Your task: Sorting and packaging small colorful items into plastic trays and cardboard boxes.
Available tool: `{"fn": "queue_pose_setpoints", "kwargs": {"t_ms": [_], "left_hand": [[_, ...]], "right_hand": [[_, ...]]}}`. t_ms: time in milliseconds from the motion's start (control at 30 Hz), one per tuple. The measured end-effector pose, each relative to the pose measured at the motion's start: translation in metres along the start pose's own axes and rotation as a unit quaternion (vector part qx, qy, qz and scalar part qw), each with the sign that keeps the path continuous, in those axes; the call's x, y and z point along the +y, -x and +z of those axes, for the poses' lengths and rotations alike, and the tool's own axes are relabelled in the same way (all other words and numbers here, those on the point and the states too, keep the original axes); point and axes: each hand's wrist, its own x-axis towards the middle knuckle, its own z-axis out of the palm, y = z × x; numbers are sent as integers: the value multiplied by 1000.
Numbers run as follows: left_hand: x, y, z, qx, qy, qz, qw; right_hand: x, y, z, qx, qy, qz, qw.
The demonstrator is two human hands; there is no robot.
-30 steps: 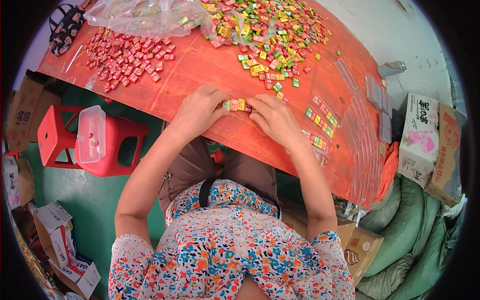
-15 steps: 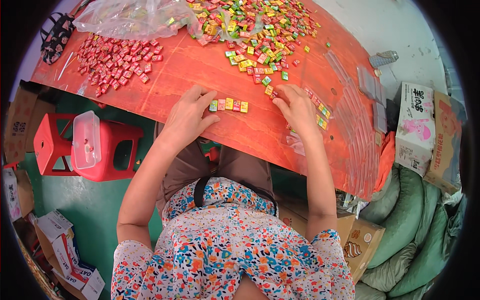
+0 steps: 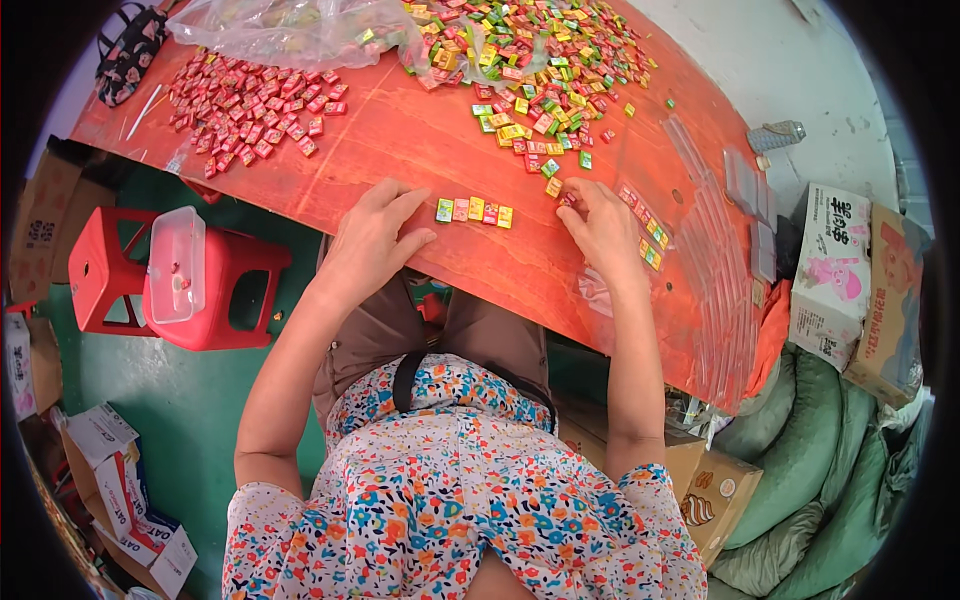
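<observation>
- Head view, table (image 3: 420,150): an orange-red top carrying all the stock, tilted across the picture by the lens.
- Row of sweets (image 3: 474,211): five small wrapped squares, set edge to edge in a short line at the near edge, between the two hands, apparently so they can be counted or gathered as one set.
- Left hand (image 3: 372,240): flat on the table, fingers loosely spread, fingertips just beside the row's left end, seemingly steadying it; it holds nothing.
- Right hand (image 3: 605,225): fingers drawn together, pinching a single small sweet at the fringe of the mixed pile (image 3: 540,70).
- Red sweets (image 3: 250,105): sorted apart, far left.
- Clear plastic bag (image 3: 290,30): far edge.
- Clear strips (image 3: 715,260): laid at the right, some holding filled rows.
- Red stool (image 3: 215,295) with a clear box (image 3: 177,262): on the floor at the left.
</observation>
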Motion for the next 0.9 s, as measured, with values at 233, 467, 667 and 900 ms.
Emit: {"fn": "queue_pose_setpoints", "kwargs": {"t_ms": [233, 467, 667, 900], "left_hand": [[-9, 5, -1, 79, 38, 4, 996], [-10, 9, -10, 83, 34, 17, 996], [-2, 2, -14, -12, 9, 14, 1000], [-2, -19, 1, -70, -18, 29, 997]], "right_hand": [[-80, -8, 18, 39, -134, -232, 963], [-110, -15, 59, 45, -63, -285, 955], [-81, -13, 32, 67, -80, -246, 964], [-24, -20, 0, 36, 47, -11, 998]]}}
